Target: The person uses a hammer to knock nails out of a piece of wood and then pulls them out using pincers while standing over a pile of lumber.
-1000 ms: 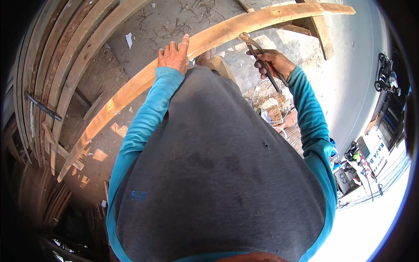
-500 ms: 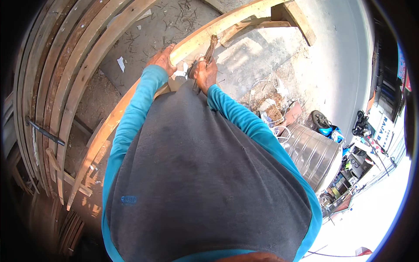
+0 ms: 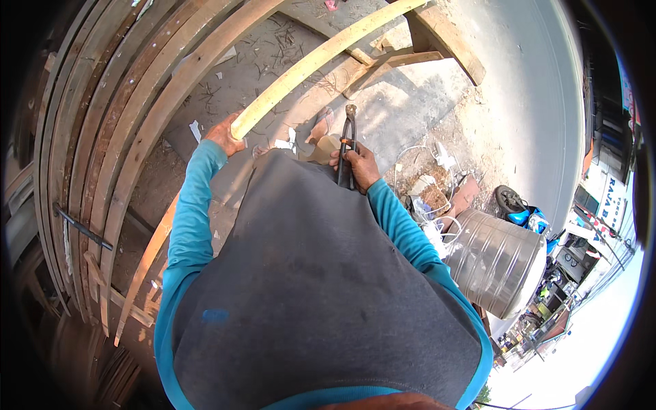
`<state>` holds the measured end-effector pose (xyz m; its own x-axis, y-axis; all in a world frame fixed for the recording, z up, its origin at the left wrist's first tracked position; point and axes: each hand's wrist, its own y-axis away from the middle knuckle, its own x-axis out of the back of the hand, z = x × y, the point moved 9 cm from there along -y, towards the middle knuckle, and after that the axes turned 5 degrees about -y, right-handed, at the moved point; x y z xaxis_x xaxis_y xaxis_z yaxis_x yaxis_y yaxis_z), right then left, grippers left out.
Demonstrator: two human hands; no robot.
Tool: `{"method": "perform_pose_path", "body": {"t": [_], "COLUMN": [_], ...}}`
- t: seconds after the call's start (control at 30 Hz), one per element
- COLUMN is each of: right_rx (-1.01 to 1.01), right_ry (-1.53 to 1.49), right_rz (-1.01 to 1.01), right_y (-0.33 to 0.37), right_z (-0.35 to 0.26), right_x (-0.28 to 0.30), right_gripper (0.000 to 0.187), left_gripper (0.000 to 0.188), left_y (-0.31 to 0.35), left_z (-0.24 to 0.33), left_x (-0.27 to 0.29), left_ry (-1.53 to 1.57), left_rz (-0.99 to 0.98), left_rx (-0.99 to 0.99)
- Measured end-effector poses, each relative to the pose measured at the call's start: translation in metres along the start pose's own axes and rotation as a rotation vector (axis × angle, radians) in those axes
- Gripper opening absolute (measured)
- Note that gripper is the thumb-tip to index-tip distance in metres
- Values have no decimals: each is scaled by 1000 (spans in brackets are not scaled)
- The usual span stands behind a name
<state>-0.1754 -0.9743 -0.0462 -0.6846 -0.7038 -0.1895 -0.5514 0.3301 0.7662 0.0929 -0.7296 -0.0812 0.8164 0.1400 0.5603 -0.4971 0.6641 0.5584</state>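
Note:
My left hand (image 3: 224,137) is closed around a long, pale wooden beam (image 3: 314,65), its fingers wrapped over the edge. The beam slants from the far right down past my left side, and my left forearm covers part of it. To the right, apart from the wood, my right hand (image 3: 360,164) grips the handles of dark metal pincers (image 3: 350,126) in front of my grey shirt. The jaws of the pincers point away from me, with an orange-brown band lower down between the handles. Nothing can be made out in the jaws.
Several long wooden planks (image 3: 140,113) stand along the left, with a dark bar (image 3: 82,229) across them. Bent nails (image 3: 236,89) litter the ground. A wooden support (image 3: 447,44) is at the far right. Nearer are rubbish (image 3: 430,195), a metal drum (image 3: 495,263) and a motorcycle (image 3: 519,208).
My right hand has drawn the pincers away from the beam, to the right and nearer to me. The left hand, still on the beam, has shifted left and nearer.

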Motion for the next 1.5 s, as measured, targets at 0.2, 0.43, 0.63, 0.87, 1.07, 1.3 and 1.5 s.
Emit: {"method": "perform_pose_path", "body": {"t": [0.2, 0.43, 0.63, 0.87, 1.07, 1.3, 1.5], "right_rx": [94, 93, 306, 302, 7, -140, -208], "right_ry": [67, 263, 498, 859, 409, 613, 664], "right_rz": [-82, -167, -159, -265, -200, -214, -208], "right_y": [-39, -74, -108, -90, -62, -69, -78], "right_z": [-94, -183, -219, -195, -210, -230, -251], "right_x": [22, 40, 41, 17, 27, 33, 35], "right_gripper": [50, 51, 39, 31, 44, 42, 44], "left_gripper": [84, 77, 75, 75, 84, 92, 91], "left_y": [-9, -14, -3, 1, 13, 23, 27], "left_z": [-2, -8, 4, 16, 43, 56, 58], "left_x": [10, -1, -3, -2, 2, -6, -12], "left_ry": [-307, -132, -208, -254, -361, -437, -459], "left_rz": [-122, 54, 150, 193, 264, 348, 380], "left_rx": [210, 238, 303, 314, 349, 373, 360]}}
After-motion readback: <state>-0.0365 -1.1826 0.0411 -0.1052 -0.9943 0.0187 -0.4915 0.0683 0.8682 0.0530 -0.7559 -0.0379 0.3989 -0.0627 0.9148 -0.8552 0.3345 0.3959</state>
